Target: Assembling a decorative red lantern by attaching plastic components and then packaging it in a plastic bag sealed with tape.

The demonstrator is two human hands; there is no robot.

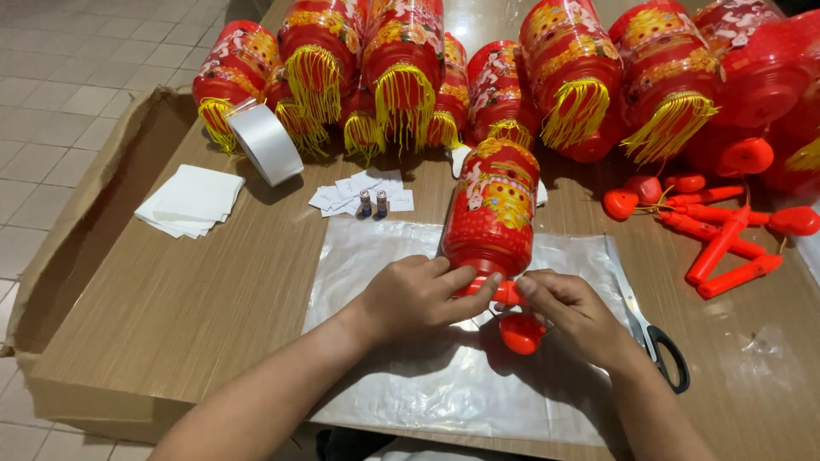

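A red lantern (491, 209) with gold and floral print lies on a clear plastic sheet (401, 384) in the middle of the wooden table (171, 299). My left hand (414, 294) grips the lantern's near end. My right hand (572, 312) pinches an orange-red plastic handle (508, 293) at that same end. A round orange-red cap (521, 333) hangs just below the handle, between my two hands.
Several more red lanterns (401, 51) with yellow tassels crowd the far edge. A tape roll (266, 142), white paper squares (190, 201), paper slips and two small batteries (372, 203) lie left. Black-handled scissors (662, 350) and loose orange handles (717, 243) lie right. Cardboard (60, 256) borders the left.
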